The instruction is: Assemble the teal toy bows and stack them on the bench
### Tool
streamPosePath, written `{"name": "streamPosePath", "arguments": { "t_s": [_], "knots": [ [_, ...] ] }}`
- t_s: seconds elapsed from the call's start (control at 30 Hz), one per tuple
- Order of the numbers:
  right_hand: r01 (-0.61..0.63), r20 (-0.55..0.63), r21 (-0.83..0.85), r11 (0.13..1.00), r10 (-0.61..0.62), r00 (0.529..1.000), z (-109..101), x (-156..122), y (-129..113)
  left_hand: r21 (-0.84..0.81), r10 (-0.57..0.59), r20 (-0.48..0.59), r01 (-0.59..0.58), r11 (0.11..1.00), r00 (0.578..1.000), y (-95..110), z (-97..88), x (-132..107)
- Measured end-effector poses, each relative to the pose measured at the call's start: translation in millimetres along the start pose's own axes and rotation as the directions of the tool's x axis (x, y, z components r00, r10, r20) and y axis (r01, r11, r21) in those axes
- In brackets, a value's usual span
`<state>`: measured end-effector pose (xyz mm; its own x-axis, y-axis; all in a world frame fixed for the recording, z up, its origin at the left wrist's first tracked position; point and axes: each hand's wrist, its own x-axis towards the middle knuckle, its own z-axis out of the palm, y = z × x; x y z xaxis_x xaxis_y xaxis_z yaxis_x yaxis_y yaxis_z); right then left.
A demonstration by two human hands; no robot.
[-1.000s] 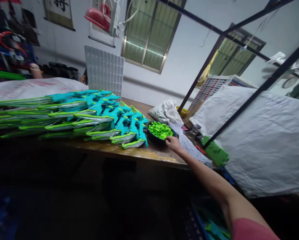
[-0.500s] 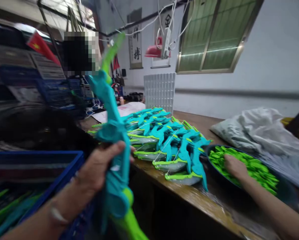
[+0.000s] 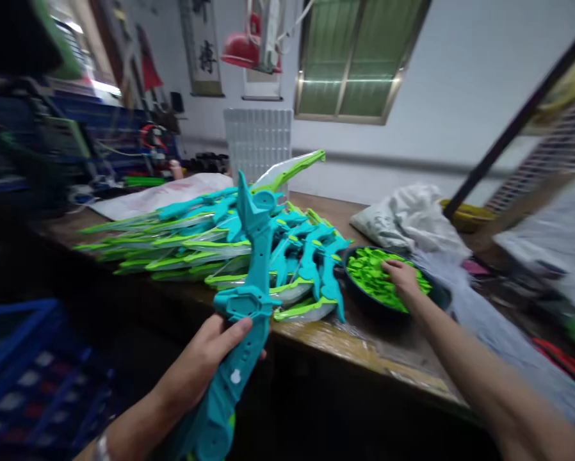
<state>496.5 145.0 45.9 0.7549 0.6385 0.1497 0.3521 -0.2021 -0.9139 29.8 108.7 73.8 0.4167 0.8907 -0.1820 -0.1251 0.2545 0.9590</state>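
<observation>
My left hand is wrapped around the grip of a turquoise plastic toy bow, tilted upright in front of me. One bright green limb of it points up and right; the lower end runs out of the picture. On the right, my right hand reaches into a dark round basin of small bright green plastic pieces. Its fingers are bent together among the pieces, and the fingertips are partly hidden. Behind the held bow, a stack of similar toy bows lies on the wooden table.
A blue plastic crate stands at the lower left. Beyond the basin lie white sacks and clear plastic sheeting. A ribbed translucent panel leans at the back, below a red lamp.
My view has swung right. The toy bow in my left hand has turned, its upper limb now pointing right over the stack. My right hand is still in the basin.
</observation>
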Motion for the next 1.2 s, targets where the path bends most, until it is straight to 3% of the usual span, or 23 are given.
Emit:
{"name": "streamPosePath", "arguments": {
  "t_s": [0.1, 0.2, 0.37, 0.47, 0.53, 0.63, 0.77, 0.83, 1.0, 1.2],
  "knots": [
    [-0.075, 0.117, 0.199, 0.977, 0.053, 0.992, 4.0, -36.4, -23.6, 0.084, 0.016, 0.015, -0.017, 0.996, 1.0, -8.7, 0.2, 1.9],
    [-0.103, 0.284, 0.378, 0.92, -0.01, 0.959, 13.4, -86.7, -43.2, 0.139, 0.023, 0.105, -0.038, 0.99, 0.994, -9.3, 5.2, 4.8],
    [-0.175, 0.52, 0.526, 0.833, -0.152, 0.841, 17.1, -181.5, -75.4, 0.254, -0.075, 0.281, 0.001, 0.967, 0.957, 2.5, 15.0, 3.7],
    [-0.053, 0.579, 0.506, 0.861, -0.293, 0.761, 10.8, -227.3, -90.5, 0.315, -0.103, 0.413, -0.036, 0.949, 0.905, 3.2, 21.3, 4.0],
    [0.071, 0.581, 0.463, 0.883, -0.364, 0.728, 7.8, -252.5, -94.3, 0.313, -0.066, 0.491, -0.105, 0.944, 0.869, -1.5, 26.5, 3.8],
    [0.282, 0.501, 0.387, 0.878, -0.457, 0.735, 7.0, -281.8, -89.3, 0.319, -0.043, 0.563, -0.169, 0.933, 0.826, -14.0, 34.4, 1.5],
    [0.629, 0.335, 0.214, 0.747, -0.661, 0.671, 7.4, -304.1, -72.8, 0.379, -0.1, 0.594, -0.168, 0.91, 0.798, -30.7, 40.4, -2.2],
    [0.663, 0.306, 0.172, 0.729, -0.679, 0.667, 7.2, -310.7, -65.4, 0.406, -0.119, 0.59, -0.165, 0.899, 0.798, -35.5, 42.1, -3.6],
    [0.643, 0.209, 0.123, 0.756, -0.653, 0.728, 7.4, -323.6, -55.8, 0.463, -0.108, 0.633, -0.263, 0.846, 0.767, -37.7, 50.6, -6.2],
    [0.614, 0.255, 0.098, 0.783, -0.617, 0.745, 4.6, -323.7, -52.0, 0.489, -0.124, 0.609, -0.248, 0.836, 0.784, -42.6, 50.3, -3.7]
  ]
}}
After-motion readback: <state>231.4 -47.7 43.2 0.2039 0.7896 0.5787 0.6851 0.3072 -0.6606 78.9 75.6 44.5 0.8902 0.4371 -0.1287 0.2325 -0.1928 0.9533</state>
